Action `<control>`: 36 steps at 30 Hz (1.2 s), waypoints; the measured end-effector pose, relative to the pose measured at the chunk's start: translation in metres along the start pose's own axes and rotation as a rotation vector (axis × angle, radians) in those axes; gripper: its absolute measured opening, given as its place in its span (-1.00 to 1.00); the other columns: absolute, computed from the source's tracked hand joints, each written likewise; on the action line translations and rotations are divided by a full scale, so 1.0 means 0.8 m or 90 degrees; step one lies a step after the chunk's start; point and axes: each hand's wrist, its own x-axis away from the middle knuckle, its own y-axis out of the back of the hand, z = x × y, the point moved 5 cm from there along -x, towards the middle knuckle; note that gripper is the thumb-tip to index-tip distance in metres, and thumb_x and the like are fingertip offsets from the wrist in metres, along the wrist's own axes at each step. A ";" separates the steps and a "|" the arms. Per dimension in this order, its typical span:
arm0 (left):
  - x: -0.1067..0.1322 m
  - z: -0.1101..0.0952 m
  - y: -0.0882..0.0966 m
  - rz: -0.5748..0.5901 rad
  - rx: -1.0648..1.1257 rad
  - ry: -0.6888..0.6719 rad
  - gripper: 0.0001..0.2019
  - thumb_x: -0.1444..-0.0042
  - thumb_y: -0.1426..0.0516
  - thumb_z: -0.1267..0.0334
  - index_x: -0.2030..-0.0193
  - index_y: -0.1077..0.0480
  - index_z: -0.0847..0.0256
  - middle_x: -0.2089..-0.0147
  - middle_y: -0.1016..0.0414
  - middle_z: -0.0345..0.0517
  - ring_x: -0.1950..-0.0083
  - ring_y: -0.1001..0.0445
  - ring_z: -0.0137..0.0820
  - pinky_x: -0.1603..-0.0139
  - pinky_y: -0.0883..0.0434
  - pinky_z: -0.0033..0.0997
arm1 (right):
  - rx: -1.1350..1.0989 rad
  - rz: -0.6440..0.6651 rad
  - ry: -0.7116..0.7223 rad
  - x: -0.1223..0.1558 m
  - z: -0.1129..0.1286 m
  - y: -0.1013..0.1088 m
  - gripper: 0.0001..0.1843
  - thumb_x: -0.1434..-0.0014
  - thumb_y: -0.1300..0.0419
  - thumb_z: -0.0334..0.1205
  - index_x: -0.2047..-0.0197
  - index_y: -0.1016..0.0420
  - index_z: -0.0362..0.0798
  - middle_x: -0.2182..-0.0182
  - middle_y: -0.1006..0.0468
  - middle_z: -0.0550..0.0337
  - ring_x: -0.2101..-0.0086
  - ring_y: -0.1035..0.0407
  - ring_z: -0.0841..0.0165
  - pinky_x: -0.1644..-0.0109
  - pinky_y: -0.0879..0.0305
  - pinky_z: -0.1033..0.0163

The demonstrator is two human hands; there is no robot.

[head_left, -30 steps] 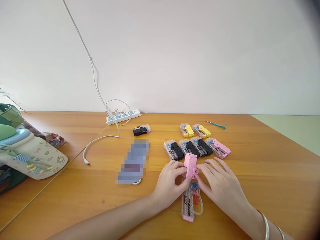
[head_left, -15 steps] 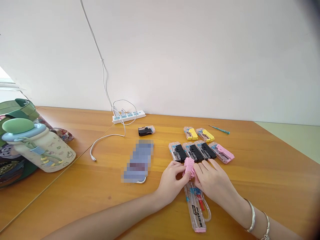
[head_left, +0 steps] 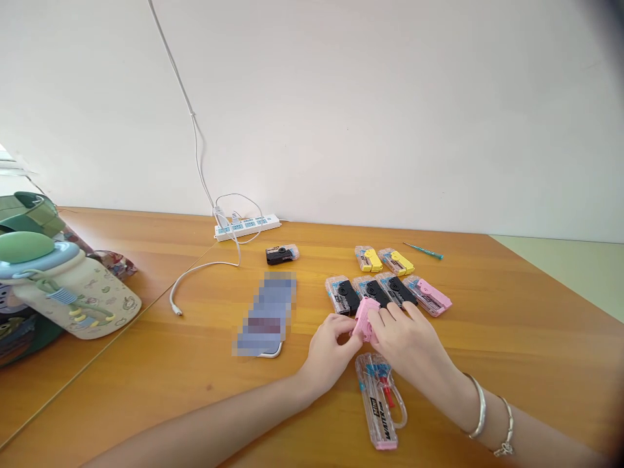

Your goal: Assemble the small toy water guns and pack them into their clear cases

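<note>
- Nearest you, the clear body [head_left: 374, 403] lies flat below your hands, probably set down to free both.
- Your left hand [head_left: 331, 349] pinches the pink piece [head_left: 363, 317], seemingly steadying it; your right hand [head_left: 409, 341] grips its right side with curled fingers.
- Farther, three black units [head_left: 346, 298] lie side by side, apparently for tidiness.

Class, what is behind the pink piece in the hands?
Three black-and-clear toys; the pink piece and right hand hide the middle one's near edge.
</note>
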 end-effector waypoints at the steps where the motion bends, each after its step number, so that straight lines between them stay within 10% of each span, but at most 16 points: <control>1: 0.000 0.000 0.000 0.001 0.003 -0.003 -0.68 -0.17 0.03 0.15 0.45 -0.46 0.17 0.31 -0.52 -0.17 0.14 -0.37 -0.28 0.08 -0.31 -0.36 | -0.015 -0.009 0.001 -0.002 0.001 0.003 -0.78 -0.08 -0.01 -0.44 0.55 -0.32 -0.07 0.64 -0.35 0.16 0.55 -0.18 0.30 0.41 0.06 0.15; 9: 0.002 0.003 0.002 -0.030 0.044 -0.028 -0.70 -0.20 0.02 0.13 0.38 -0.46 0.18 0.29 -0.51 -0.16 0.17 -0.36 -0.31 0.11 -0.29 -0.37 | -0.246 -0.076 -0.111 -0.006 -0.018 0.020 -0.65 -0.17 0.12 -0.41 0.56 -0.33 -0.05 0.67 -0.36 0.25 0.59 -0.21 0.40 0.44 0.00 0.25; 17: 0.005 -0.005 0.000 -0.010 0.016 -0.080 -0.75 -0.20 0.01 0.29 0.32 -0.51 0.10 0.21 -0.53 -0.20 0.12 -0.35 -0.32 0.06 -0.27 -0.36 | -0.424 0.023 -0.283 0.057 -0.059 -0.028 -0.76 -0.25 0.03 -0.27 0.23 -0.47 0.06 0.37 -0.58 0.29 0.43 -0.44 0.41 0.44 -0.22 0.34; 36: 0.005 -0.007 -0.006 0.044 0.010 -0.114 -0.72 -0.13 0.01 0.45 0.20 -0.49 0.10 0.05 -0.43 -0.14 -0.03 -0.32 -0.31 -0.09 -0.26 -0.33 | -0.560 -0.061 -0.197 0.051 -0.033 -0.015 -0.78 -0.21 -0.01 -0.41 0.11 -0.35 0.00 0.31 -0.52 0.19 0.33 -0.39 0.36 0.31 -0.33 0.27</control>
